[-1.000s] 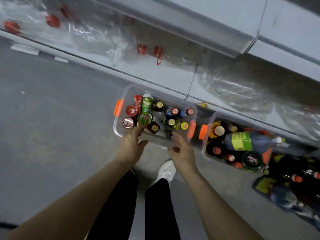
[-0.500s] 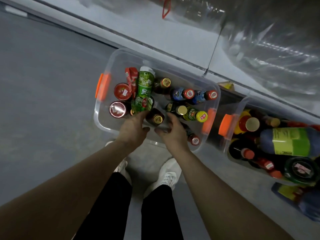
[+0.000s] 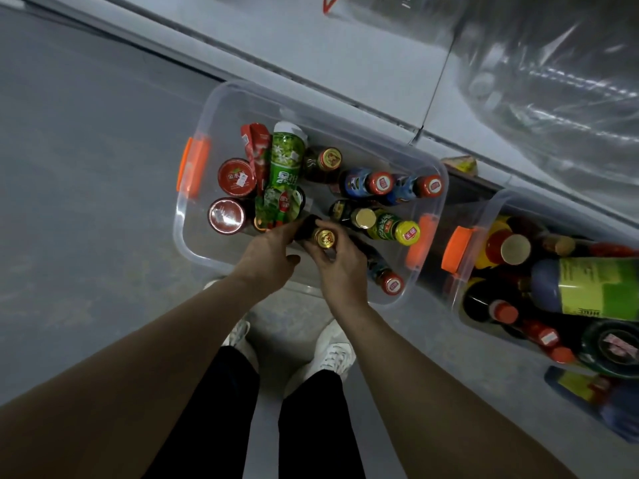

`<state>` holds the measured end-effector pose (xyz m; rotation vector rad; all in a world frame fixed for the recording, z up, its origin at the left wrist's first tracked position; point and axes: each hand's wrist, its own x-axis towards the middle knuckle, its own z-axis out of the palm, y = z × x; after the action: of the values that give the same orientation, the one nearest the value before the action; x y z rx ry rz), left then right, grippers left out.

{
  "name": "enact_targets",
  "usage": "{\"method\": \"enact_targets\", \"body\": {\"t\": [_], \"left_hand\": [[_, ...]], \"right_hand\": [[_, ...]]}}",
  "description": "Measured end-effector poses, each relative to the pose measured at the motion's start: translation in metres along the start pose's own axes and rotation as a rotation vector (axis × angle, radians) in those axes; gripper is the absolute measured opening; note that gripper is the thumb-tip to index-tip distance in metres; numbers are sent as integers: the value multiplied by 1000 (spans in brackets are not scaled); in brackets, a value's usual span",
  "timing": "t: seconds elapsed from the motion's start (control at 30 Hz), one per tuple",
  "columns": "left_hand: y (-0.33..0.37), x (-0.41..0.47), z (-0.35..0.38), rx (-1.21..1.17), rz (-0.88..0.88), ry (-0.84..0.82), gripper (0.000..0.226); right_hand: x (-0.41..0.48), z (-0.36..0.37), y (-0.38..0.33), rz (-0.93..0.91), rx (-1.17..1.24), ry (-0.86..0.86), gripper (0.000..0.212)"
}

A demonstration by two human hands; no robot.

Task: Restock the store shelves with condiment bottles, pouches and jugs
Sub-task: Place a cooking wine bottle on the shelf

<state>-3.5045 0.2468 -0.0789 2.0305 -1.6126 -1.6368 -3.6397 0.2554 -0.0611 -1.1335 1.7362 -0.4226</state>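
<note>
A clear plastic bin [image 3: 221, 108] with orange latches stands on the floor, full of condiment bottles, jars and a green pouch [image 3: 281, 178]. My right hand [image 3: 340, 267] pinches the neck of a dark bottle with a gold cap [image 3: 325, 236] near the bin's front. My left hand [image 3: 266, 254] reaches in beside it, fingers curled against the same bottle's dark body and the pouch's lower end; what it holds is partly hidden. Two red-lidded jars [image 3: 237, 177] sit at the bin's left.
A second clear bin [image 3: 484, 216] to the right holds larger bottles and a jug with a green label [image 3: 594, 288]. A low grey shelf [image 3: 345, 57] with plastic-wrapped goods runs behind both bins. Dark packs [image 3: 587, 395] lie on the floor at right. My shoes [image 3: 332, 350] stand before the bin.
The camera has dropped closer to the bin. Both hands moved from the bin's front edge into it, and my right hand has closed on the gold-capped bottle.
</note>
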Motion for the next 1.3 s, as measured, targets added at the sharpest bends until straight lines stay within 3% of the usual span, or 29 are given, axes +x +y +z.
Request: {"method": "enact_targets", "body": {"t": [0.23,0.53,0.83,1.03,1.3], "left_hand": [[24,-29,-22,0,20,-89,73],[119,-111,-99,-71,143,-72,77],[215,-220,-183,-79,257,-112,86],[276,-294,-220,-270,327,-143,77],[372,-372,-278,-492,419,-357,77]], "right_hand": [[-26,-40,-41,-35,-91,-26,31],[-78,-151,-170,-191,-169,-44,34],[-163,-236,-313,-257,146,-6,32],[-215,-288,-390,-373,309,53,18],[-275,-350,-490,-536,410,58,12]]}}
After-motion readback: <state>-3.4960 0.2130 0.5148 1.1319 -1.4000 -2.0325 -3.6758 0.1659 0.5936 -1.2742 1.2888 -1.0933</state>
